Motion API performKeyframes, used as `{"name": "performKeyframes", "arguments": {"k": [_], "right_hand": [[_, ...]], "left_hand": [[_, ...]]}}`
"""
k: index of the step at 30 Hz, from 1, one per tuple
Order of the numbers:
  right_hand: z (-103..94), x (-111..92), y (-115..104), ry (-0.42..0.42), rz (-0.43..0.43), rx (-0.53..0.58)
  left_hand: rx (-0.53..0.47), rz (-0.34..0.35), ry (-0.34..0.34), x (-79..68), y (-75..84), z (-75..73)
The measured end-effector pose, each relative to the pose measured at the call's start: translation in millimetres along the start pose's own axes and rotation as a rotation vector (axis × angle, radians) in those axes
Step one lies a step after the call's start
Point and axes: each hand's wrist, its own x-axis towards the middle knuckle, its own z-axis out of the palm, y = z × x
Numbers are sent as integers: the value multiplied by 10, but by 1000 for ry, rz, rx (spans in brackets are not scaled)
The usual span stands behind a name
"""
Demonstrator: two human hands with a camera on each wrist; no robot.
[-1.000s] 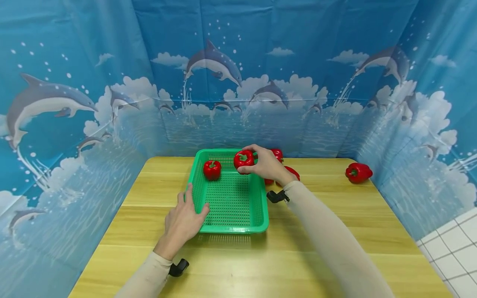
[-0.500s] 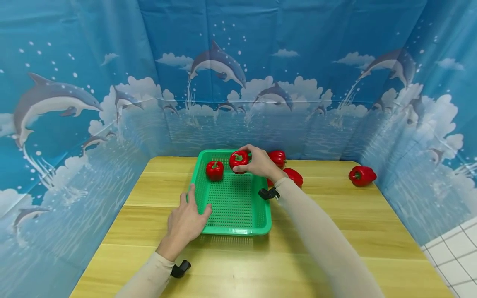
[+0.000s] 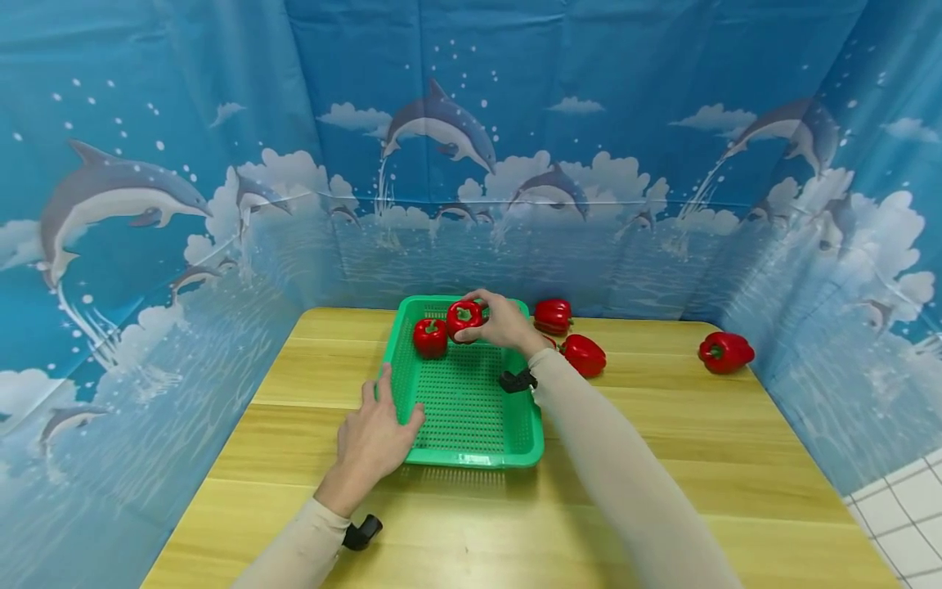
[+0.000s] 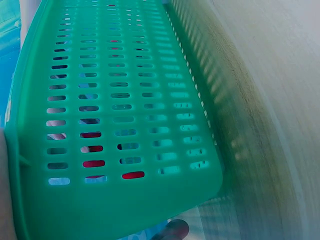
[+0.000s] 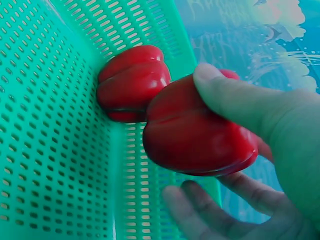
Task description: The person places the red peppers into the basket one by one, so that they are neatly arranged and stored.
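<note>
My right hand (image 3: 506,324) holds a red bell pepper (image 3: 460,325) between thumb and fingers, over the far part of a green perforated basket (image 3: 471,460). In the right wrist view, the thumb lies across the top of this held pepper (image 5: 195,135), which overlaps a second red bell pepper (image 5: 131,82) in the basket. That second pepper stands stem up near the far left corner in the head view. My left hand (image 3: 374,442) rests at the basket's near left corner, fingers spread along the rim and thumb over the inside. The left wrist view is mostly filled by the basket wall (image 4: 110,205).
Right of the basket lie red bell peppers, one at the back (image 3: 552,316) and one nearer (image 3: 584,356); another is mostly hidden behind the right wrist. A further bell pepper (image 3: 726,352) lies at the table's right edge. A dolphin-printed curtain (image 3: 515,245) surrounds the wooden table (image 3: 662,425).
My right hand has carried the bell pepper left, close beside the one in the basket. The peppers behind the right arm show more fully. My left hand keeps its place at the basket.
</note>
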Motion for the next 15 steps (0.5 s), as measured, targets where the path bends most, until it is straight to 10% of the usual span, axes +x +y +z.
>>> {"name": "performKeyframes", "arguments": {"k": [15], "right_hand": [[272, 495, 489, -68, 220, 69]], "left_hand": [[4, 5, 24, 9, -12, 8]]}}
